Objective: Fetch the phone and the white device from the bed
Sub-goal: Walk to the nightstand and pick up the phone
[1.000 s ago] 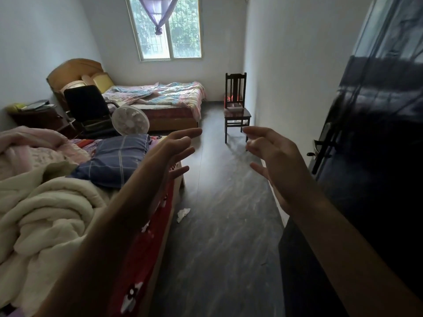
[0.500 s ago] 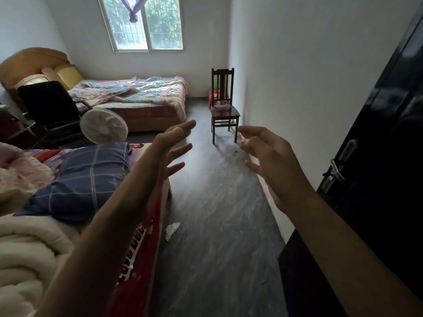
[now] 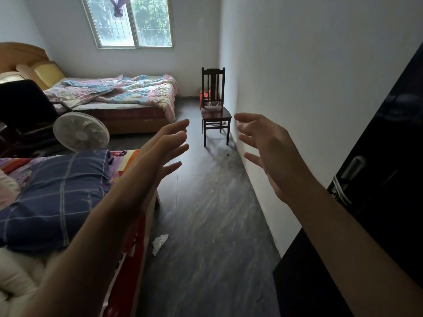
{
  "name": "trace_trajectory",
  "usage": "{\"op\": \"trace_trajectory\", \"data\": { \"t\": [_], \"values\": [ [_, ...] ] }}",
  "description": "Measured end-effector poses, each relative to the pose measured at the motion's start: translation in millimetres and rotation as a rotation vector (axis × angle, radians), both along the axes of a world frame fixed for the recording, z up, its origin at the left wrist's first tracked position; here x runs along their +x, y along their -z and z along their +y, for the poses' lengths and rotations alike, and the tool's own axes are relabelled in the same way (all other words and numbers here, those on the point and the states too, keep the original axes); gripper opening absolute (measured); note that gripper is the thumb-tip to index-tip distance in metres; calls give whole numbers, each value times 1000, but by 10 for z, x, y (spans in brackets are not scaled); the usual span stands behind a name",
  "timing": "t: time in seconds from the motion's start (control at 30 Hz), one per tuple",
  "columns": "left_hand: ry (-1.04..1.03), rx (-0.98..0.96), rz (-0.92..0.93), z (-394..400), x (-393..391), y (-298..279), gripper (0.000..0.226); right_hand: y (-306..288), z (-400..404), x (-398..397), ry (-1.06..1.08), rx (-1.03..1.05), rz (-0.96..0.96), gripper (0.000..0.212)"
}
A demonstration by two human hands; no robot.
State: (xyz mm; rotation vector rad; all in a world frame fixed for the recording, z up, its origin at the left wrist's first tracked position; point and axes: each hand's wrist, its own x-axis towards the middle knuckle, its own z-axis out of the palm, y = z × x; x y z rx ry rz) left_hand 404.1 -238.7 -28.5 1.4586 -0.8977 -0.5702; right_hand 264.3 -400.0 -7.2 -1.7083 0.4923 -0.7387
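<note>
My left hand point(image 3: 160, 152) and my right hand point(image 3: 267, 149) are both raised in front of me, fingers spread, holding nothing. They hover over the dark floor between the near bed and the right wall. The near bed point(image 3: 128, 266) lies at the lower left with a red patterned side, a blue checked pillow point(image 3: 57, 197) and a cream blanket point(image 3: 16, 271). A second bed point(image 3: 137, 113) with a pastel quilt stands under the window. No phone or white device shows on either bed.
A dark wooden chair point(image 3: 215, 110) stands against the right wall. A white fan point(image 3: 80, 131) and a black office chair point(image 3: 25, 106) sit between the beds. A crumpled tissue point(image 3: 160, 242) lies on the floor. A black door point(image 3: 377, 179) with a metal handle is at right.
The view has swung right and moved forward along the near bed. More of the right wall and door handle shows. Both hands stay raised and spread.
</note>
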Motion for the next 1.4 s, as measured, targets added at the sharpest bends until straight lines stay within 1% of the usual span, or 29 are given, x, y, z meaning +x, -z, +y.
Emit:
{"op": "trace_trajectory", "data": {
  "t": [0.17,0.27,0.33,0.37,0.43,0.5,0.57,0.73,0.93,1.07,1.2,1.27,1.4],
  "values": [
    [-96,-48,41,-696,54,-95,59,-62,-699,125,-38,4,-40,13],
    [-126,-76,43,-1161,84,-159,55,-85,-1147,180,-49,-10,-56,17],
    [-133,-84,42,-1452,134,-199,61,-66,-1435,231,-42,-20,-58,22],
    [-134,-84,44,-1587,161,-206,63,-44,-1572,258,-33,-20,-61,21],
    [-131,-77,42,-1819,213,-193,55,15,-1813,312,-17,-11,-70,15],
    [-130,-62,38,-2019,273,-162,47,71,-2027,383,3,23,-86,15],
    [-123,-32,31,-2186,347,-133,46,120,-2207,466,37,50,-81,16],
    [-77,24,10,-2548,578,-107,58,178,-2582,665,69,95,-78,14],
    [-22,74,11,-2905,936,-65,62,255,-2925,980,88,133,-55,20],
    [-27,65,29,-3124,1251,-35,66,280,-3121,1344,85,134,-58,18],
    [-29,76,28,-3337,1718,-7,72,301,-3314,1872,54,114,-68,19],
    [-19,81,21,-3449,1995,-1,72,313,-3416,2183,40,100,-61,19],
    [-11,63,48,-3681,2645,-35,63,282,-3654,2854,38,81,-44,16]
  ]
}}
